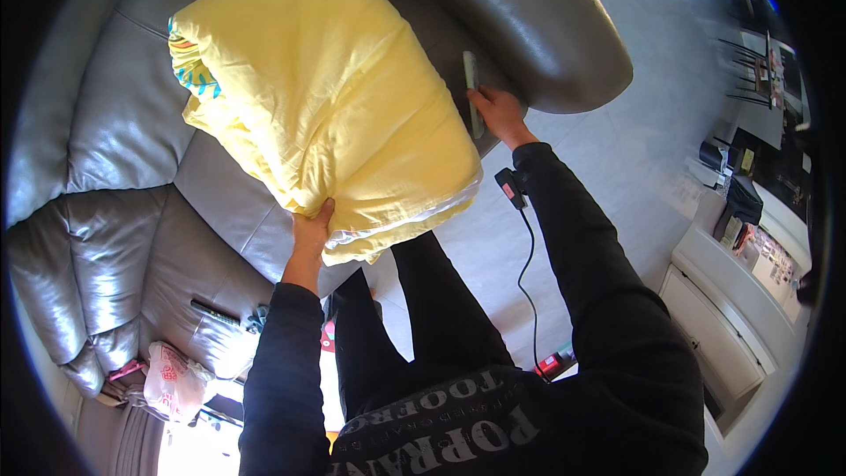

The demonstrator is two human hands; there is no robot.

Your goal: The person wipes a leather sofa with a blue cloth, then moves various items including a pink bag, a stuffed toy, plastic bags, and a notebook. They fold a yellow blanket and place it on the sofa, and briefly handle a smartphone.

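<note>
A thick folded yellow quilt (317, 86) lies over the seat of the grey leather sofa (231, 192). Blue and orange print shows at its left fold, and a white strip runs along its near edge. My left hand (310, 231) grips the quilt's near corner, thumb on top and fingers hidden underneath. Beside the quilt's right side, my right hand (499, 112) is closed around a slim pale remote control (470, 73), held just above the seat by the sofa's armrest (548, 20).
A black device (509, 188) with a cable hangs at my right forearm. On the sofa's left section lie a dark remote control (215, 311) and a plastic bag (173, 380). Grey floor (608, 152) extends right towards a white cabinet (710, 330). Chairs (753, 73) stand farther off.
</note>
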